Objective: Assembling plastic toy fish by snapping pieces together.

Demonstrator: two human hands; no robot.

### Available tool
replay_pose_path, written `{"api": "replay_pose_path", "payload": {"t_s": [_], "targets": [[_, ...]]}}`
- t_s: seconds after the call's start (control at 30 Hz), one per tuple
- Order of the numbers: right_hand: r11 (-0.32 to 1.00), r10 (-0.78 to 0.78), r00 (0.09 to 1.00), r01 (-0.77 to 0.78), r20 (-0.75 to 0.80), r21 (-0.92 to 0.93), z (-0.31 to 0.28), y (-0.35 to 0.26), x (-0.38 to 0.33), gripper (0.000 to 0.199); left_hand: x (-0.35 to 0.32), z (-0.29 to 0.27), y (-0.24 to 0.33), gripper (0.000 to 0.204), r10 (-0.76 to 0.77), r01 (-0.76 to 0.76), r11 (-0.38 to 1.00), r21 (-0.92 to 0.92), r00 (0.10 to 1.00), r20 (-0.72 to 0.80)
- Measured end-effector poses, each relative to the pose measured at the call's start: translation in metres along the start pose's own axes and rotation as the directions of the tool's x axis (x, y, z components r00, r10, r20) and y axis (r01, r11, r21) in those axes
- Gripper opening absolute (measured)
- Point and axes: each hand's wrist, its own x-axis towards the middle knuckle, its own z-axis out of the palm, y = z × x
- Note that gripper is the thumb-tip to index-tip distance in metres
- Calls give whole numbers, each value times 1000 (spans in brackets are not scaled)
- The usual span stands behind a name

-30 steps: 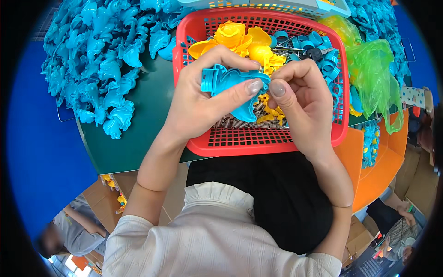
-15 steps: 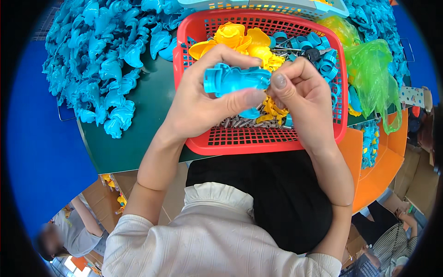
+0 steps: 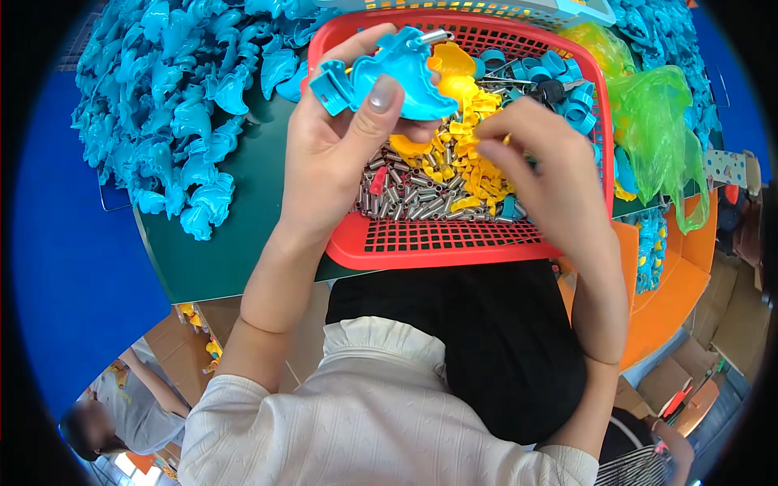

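My left hand [image 3: 336, 166] holds a blue molded plastic shell half [image 3: 389, 77] above the red basket [image 3: 462, 261], its hollow inner side tilted into view. A short metal tube [image 3: 438, 36] sticks out of the shell's upper end, and a bit of yellow shows near its left end. Curled over the basket's right side, my right hand [image 3: 559, 174] is closed, with a small yellow plastic piece [image 3: 507, 139] showing between thumb and fingers. Small yellow plastic pieces [image 3: 486, 178] lie beside that hand. Loose metal tubes [image 3: 421, 194] fill the basket's near left part.
Blue rings [image 3: 577, 105] and larger yellow shells [image 3: 454, 61] sit in the basket. Blue shells are heaped [image 3: 170, 97] on the green tabletop [image 3: 259, 194] at left. A green plastic bag [image 3: 652, 121] lies to the right, above an orange bin [image 3: 681, 300]. Other people are nearby.
My left hand has raised and turned the blue shell half; a metal tube now shows at its end. My right hand has left the shell and moved down and right over the yellow pieces.
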Motion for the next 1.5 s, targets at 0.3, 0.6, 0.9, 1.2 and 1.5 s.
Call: {"api": "replay_pose_path", "payload": {"t_s": [0.3, 0.6, 0.9, 1.2, 1.5], "targets": [[894, -203, 964, 254, 170, -369, 30, 7, 5, 10, -2, -5, 0, 50, 39, -39, 999, 16, 999, -20], [954, -191, 958, 232, 213, -190, 21, 4, 6, 14, -2, -1, 0, 55, 62, -57, 995, 80, 996, -70], [903, -316, 941, 338, 121, -268, 47, 1, 13, 19, -1, -3, -1, 55, 61, -61, 997, 54, 998, -1], [535, 286, 957, -199, 46, 821, 8, 2, 11, 19, -4, -5, -4, 51, 100, -99, 995, -7, 995, 27], [734, 187, 966, -17, -178, 679, -10, -9, 3, 18, -10, -1, -2, 52, 11, 8, 997, -75, 971, 238]]}}
